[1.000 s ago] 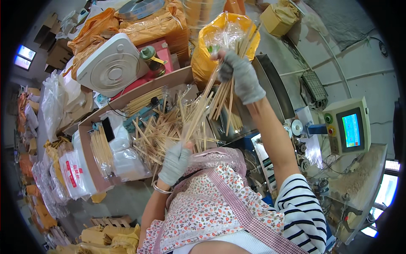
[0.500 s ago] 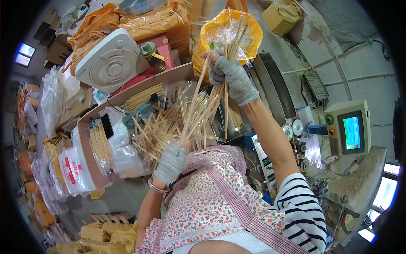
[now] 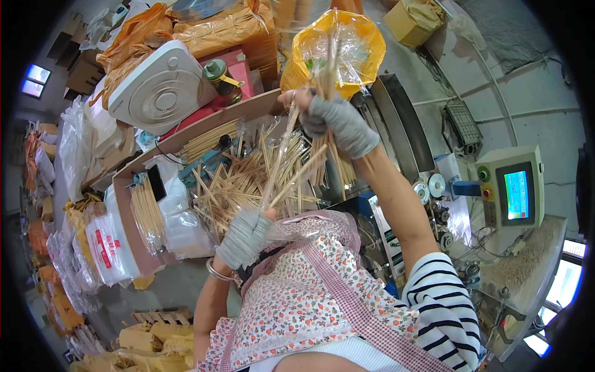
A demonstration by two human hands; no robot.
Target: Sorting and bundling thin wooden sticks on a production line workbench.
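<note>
Grey fingerless gloves cover both hands. My right hand [image 3: 341, 124], raised at the far side, is closed round a bundle of wooden chopsticks [image 3: 327, 74] whose upper ends are blurred. Its thumb and finger are at the top of a long clear wrapper. Nearer my body, my left hand [image 3: 245, 235] is closed on the lower end of wrapped chopsticks [image 3: 300, 175] in clear film, which slant up toward the right hand. What its fingers cover is hidden. Beneath both hands lies a loose heap of chopsticks [image 3: 235, 186], many in clear film.
A cardboard box [image 3: 139, 248] surrounds the heap and a phone [image 3: 155, 184]. Beyond stand a yellow bag-lined bin [image 3: 300, 59], a white fan [image 3: 162, 93] and a green-capped jar [image 3: 217, 77]. At right are a metal chute [image 3: 406, 124], machine rollers [image 3: 436, 186] and a control screen [image 3: 515, 195].
My left hand has moved slightly left and toward my body. Some wrapped sticks below my right hand now show free upper ends. The bundle in my right hand has tipped more upright.
</note>
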